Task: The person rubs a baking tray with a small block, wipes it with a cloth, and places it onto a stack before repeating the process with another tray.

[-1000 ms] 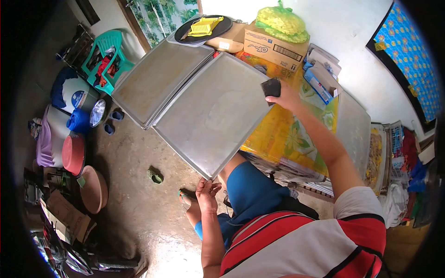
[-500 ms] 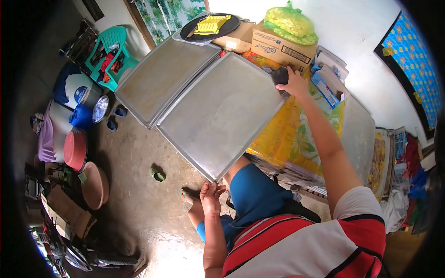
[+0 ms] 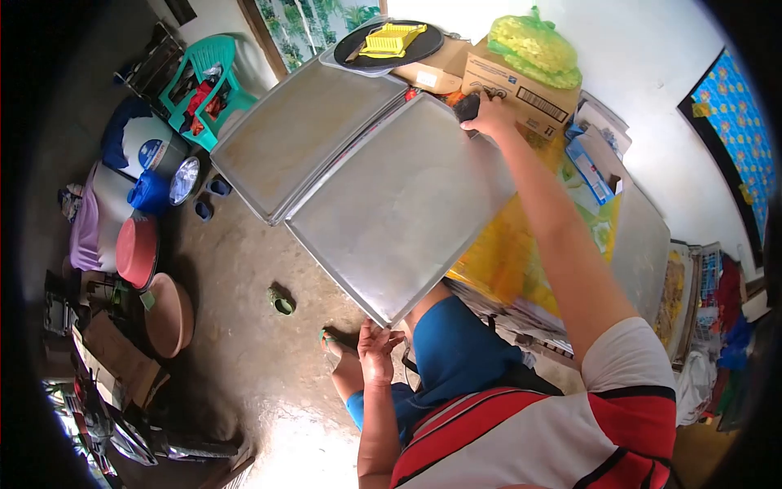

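Note:
A large shallow metal tray (image 3: 383, 212) lies tilted in front of me, its near corner reaching out past the table. My left hand (image 3: 377, 352) pinches that near corner between thumb and fingers. At the tray's far edge, my right hand (image 3: 492, 116) grips a dark, soft-looking pad (image 3: 467, 107) and holds it against the rim. Part of the pad is hidden by the fingers. Left of this tray is a second metal tray (image 3: 314, 134) of similar size, with a duller, browner surface.
A yellow patterned tablecloth (image 3: 497, 253) covers the table. Behind the trays are a cardboard box (image 3: 509, 85) with a yellow-green bag (image 3: 533, 50) on top and a round black tray (image 3: 423, 47) with a yellow rack. A green chair (image 3: 238, 98) and basins (image 3: 169, 314) line the left.
My right hand has slid the dark pad leftward along the tray's far edge, away from the right corner. My left hand keeps its hold on the near corner. The view has shifted slightly.

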A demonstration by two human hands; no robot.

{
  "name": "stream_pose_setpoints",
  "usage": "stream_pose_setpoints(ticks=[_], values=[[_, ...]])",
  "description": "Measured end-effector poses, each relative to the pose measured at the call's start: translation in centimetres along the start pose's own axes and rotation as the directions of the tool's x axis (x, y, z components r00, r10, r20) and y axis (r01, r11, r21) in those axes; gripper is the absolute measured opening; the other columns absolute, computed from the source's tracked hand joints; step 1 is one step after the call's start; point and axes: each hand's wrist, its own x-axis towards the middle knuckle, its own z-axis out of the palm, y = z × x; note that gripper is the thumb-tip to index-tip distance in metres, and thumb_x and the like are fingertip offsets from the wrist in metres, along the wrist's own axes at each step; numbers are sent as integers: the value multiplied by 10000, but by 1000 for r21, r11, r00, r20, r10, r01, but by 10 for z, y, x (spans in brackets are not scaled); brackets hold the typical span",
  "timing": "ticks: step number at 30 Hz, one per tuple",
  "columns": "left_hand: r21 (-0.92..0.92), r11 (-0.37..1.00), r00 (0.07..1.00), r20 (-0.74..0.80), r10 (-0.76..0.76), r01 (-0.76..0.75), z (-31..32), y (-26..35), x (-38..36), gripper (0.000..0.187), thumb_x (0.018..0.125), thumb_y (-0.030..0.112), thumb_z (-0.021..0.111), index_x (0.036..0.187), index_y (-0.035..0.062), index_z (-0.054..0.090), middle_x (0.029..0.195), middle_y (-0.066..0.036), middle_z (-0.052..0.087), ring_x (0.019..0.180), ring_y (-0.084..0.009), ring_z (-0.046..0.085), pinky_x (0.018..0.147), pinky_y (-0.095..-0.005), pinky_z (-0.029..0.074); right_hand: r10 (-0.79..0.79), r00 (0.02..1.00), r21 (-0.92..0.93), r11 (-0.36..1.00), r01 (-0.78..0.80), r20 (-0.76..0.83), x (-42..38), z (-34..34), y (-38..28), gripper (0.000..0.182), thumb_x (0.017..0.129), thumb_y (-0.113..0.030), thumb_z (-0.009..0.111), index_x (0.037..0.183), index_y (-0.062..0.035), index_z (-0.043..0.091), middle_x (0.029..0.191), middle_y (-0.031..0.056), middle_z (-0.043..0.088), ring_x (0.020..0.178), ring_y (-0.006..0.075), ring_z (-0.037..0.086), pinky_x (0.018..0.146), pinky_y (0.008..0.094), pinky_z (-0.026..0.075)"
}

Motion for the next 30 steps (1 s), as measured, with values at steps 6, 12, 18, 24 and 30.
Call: stream_pose_setpoints(ticks=[6, 12, 18, 24, 30], values=[[-19, 1000, 1000, 20, 5, -5, 6, 8, 3, 543, 840, -28, 582, 1357, 101, 474, 1009, -83, 681, 795, -222, 692, 747, -358, 568, -34, 999, -9, 999, 34, 14, 6, -3, -6, 1095, 622, -615, 790, 1477, -102, 336, 1385, 187, 498, 1263, 323, 518, 1022, 452, 420], [-22, 1000, 999, 35, -2, 3, 5, 11, 4, 675, 837, -49, 533, 1467, 111, 351, 1019, -84, 663, 784, -232, 685, 758, -381, 576, -127, 992, 216, 969, 119, 23, -64, -5, -33, 957, 584, -550, 813, 1354, -100, 464, 1249, 172, 579, 1127, 325, 598, 907, 447, 477], [105, 994, 996, 82, -27, 18, 4, 13, 8, 552, 862, 33, 526, 1399, 97, 413, 1058, -81, 642, 844, -250, 678, 773, -379, 573, -651, 717, 497, 721, 483, 247, -242, 5, -97, 908, 695, -487, 775, 1439, -120, 407, 1318, 231, 529, 1205, 387, 539, 1016, 471, 414], [-200, 965, 970, 208, -129, 171, 26, 26, 28, 520, 910, 290, 626, 1360, 87, 463, 1258, -109, 587, 1079, -286, 631, 796, -371, 559, -61, 986, 876, 453, 165, -154, -248, 39, 0, 773, 745, -413, 778, 1336, -8, 488, 1227, 245, 581, 1125, 390, 577, 953, 441, 457], [-255, 948, 967, 214, -134, 188, 28, 7, 46, 482, 958, 369, 588, 1330, 91, 462, 1242, -117, 592, 1088, -329, 622, 771, -509, 604, 251, 948, 782, 624, -4, -195, -258, 57, 121, 792, 771, -471, 756, 1333, 18, 486, 1239, 239, 578, 1139, 369, 573, 951, 439, 453]])
